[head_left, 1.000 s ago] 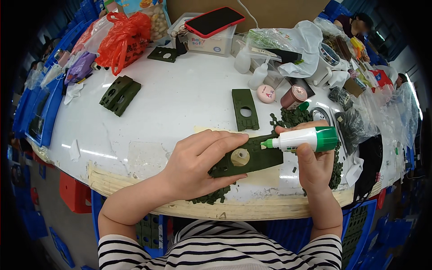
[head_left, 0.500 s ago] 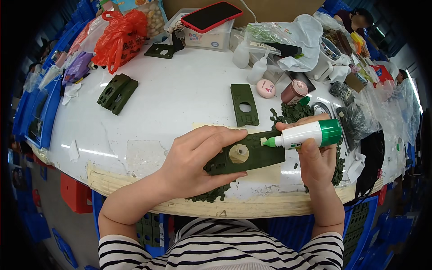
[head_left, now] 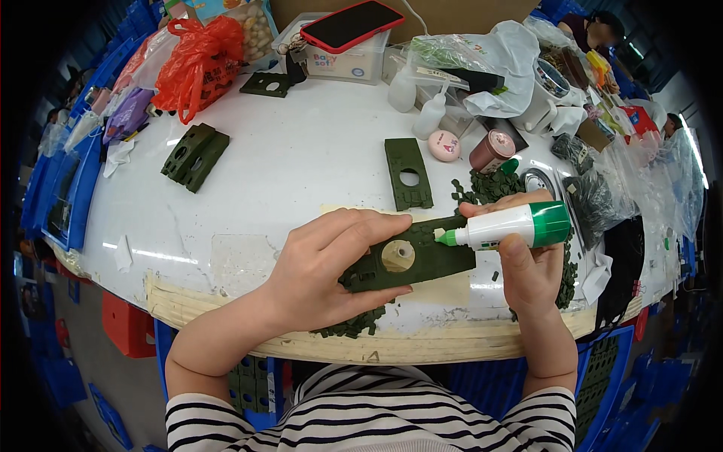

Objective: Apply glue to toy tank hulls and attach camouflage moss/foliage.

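My left hand (head_left: 320, 252) grips the left end of a dark green plastic model-tank hull part (head_left: 444, 260), thumb along its near edge and fingers over the far one. Through the part's round hole a pale surface and a small peg-like piece (head_left: 402, 255) show. A white glue bottle (head_left: 497, 227) with a green base and green nozzle lies sideways in my right hand (head_left: 533, 279), between thumb and fingers. Its nozzle tip meets the hull's upper face, right of the hole, beside a small pale patch (head_left: 439, 233).
Small dark green pieces form a heap (head_left: 493, 187) beyond my right hand and another pile (head_left: 352, 325) at the near edge. Similar hull parts lie at centre (head_left: 407, 154), left (head_left: 207, 143) and back (head_left: 263, 81). A pink jar (head_left: 493, 151), squeeze bottles (head_left: 431, 115) and plastic bags stand behind.
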### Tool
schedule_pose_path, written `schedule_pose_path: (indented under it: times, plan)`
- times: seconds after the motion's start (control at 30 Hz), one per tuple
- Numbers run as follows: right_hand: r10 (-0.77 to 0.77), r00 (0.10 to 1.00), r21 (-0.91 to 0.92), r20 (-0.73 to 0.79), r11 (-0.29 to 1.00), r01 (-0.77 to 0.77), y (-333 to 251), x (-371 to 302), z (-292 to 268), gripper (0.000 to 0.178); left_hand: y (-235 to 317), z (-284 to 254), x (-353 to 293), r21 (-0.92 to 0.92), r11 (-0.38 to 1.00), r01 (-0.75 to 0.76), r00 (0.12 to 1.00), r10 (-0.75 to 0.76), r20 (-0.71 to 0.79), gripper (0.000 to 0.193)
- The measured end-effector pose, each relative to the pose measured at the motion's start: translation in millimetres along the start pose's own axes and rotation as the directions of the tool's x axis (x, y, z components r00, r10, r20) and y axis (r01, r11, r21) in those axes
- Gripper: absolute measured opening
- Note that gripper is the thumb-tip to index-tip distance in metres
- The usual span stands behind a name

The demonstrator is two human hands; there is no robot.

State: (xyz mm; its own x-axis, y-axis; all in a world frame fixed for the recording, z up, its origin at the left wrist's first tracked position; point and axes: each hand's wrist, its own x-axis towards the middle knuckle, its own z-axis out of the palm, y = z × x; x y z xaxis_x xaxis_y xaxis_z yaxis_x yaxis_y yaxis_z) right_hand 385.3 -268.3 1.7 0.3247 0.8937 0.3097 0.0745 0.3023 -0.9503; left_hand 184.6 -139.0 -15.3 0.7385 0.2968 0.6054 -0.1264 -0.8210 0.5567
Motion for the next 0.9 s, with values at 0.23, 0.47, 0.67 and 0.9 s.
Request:
schedule_pose_path:
  times: [0.23, 0.47, 0.67, 0.9]
  plan:
    - [0.000, 1.000, 0.004, -0.003, 1.000, 0.000, 0.7, -0.7, -0.2, 0.038, -0.2, 0.1, 0.0, -0.004, 1.000, 0.000, 1.000, 0.000, 0.004, 0.062]
    - [0.054, 0.997, 0.102, -0.062, 0.994, -0.047, 4.2, -1.1, -2.6, 0.043, 0.2, 0.5, -0.2, -0.012, 1.000, 0.019, 1.000, -0.019, 0.004, 0.063]
    - [-0.090, 0.996, 0.193, 0.005, 0.977, 0.087, 4.5, 1.4, -4.0, 0.042, -1.5, 0.2, -5.7, -0.212, 0.963, 0.166, 0.986, -0.159, 0.051, 0.065]
    - [0.132, 0.981, 0.302, 0.143, 0.938, -0.171, 3.9, -1.2, 3.2, 0.048, -1.6, -1.4, -1.7, -0.865, 0.388, 0.317, 0.889, -0.438, 0.130, 0.068]
